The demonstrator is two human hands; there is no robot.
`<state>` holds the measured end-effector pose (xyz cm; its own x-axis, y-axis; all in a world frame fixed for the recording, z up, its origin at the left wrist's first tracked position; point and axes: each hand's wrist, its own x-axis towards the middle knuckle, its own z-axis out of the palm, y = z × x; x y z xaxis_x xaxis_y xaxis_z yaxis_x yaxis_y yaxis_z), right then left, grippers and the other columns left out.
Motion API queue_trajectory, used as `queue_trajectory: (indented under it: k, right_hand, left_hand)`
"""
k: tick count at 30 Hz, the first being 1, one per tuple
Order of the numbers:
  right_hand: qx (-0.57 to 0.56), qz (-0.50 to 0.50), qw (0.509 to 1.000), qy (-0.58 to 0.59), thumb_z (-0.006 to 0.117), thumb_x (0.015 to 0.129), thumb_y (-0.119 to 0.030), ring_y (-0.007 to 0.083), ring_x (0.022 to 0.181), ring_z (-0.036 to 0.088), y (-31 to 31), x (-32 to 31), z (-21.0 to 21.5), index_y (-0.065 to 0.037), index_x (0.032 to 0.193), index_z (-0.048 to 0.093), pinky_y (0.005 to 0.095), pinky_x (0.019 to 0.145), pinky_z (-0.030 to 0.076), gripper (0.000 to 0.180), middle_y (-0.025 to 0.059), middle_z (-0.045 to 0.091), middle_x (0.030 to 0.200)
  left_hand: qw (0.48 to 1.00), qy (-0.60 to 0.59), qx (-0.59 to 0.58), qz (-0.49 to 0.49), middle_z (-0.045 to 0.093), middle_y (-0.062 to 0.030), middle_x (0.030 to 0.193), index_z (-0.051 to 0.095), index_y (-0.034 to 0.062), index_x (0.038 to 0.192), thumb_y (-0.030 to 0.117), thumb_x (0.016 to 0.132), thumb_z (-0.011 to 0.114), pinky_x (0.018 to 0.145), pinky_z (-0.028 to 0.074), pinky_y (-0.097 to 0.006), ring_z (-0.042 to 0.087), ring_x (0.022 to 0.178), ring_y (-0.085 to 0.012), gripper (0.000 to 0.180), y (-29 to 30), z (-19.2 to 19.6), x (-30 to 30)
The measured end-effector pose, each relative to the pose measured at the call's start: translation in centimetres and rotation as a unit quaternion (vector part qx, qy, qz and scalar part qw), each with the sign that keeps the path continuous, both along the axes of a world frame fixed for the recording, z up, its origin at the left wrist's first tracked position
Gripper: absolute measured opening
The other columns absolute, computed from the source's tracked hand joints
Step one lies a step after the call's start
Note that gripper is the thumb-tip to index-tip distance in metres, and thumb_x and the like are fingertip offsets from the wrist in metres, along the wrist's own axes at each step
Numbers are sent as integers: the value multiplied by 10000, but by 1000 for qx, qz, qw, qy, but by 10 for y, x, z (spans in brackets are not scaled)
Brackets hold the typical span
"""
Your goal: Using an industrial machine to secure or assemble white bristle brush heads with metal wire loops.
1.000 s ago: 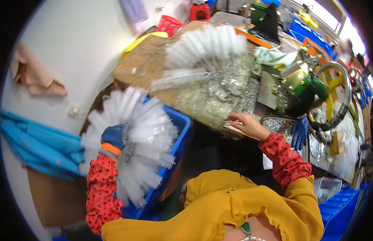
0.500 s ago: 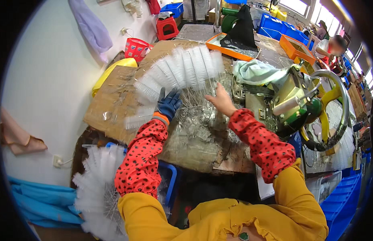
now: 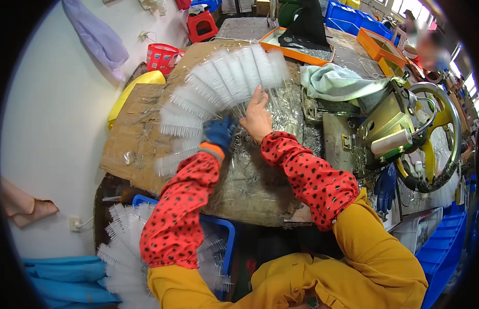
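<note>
White-bristled wire brushes (image 3: 219,77) lie fanned out across the cardboard-covered table, their thin metal stems pointing toward me. My left hand (image 3: 219,134), in a dark blue glove with an orange cuff, is curled around stems at the near left of the fan; its fingers are slightly blurred. Close beside it, my bare right hand (image 3: 257,117) rests on stems at the middle of the fan. The right fingers stretch forward toward the bristles, with the thumb apart from them. Some stems are hidden beneath both hands.
A machine with a large handwheel (image 3: 440,139) stands at right, near a pale cloth (image 3: 337,82). More white brushes (image 3: 128,252) fill a blue crate (image 3: 229,242) below the table's left edge. An orange-edged tray (image 3: 296,54) lies behind the fan. Another person (image 3: 430,51) sits far right.
My left hand has closed from an open, spread pose around stems. My right hand has moved left and forward onto the fan. The brushes are spread wider to the left, and the view has shifted slightly.
</note>
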<state>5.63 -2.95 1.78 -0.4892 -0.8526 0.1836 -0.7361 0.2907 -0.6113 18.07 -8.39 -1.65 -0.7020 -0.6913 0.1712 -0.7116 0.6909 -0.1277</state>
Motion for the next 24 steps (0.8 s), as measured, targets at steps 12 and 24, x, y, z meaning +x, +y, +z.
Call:
queue_trajectory:
  k: [12,24]
  right_hand:
    - [-16,8,995,96,626,578,-167,413,725,542,-7,-39,29,76,1267,-15,422,641,464,972,340,317,1106]
    - [11,-16,1000,17,523,619,-64,447,836,514,-21,-49,41,93,1258,-43,446,761,423,867,367,339,1101]
  left_hand:
    - [980,-129,-118,-94,568,-34,760,562,155,809,174,790,398,845,323,-408,527,792,-194,166,37,38,-17]
    - [986,79,-139,-55,557,-83,750,562,71,773,179,801,387,845,326,-416,514,814,-233,207,69,19,-3]
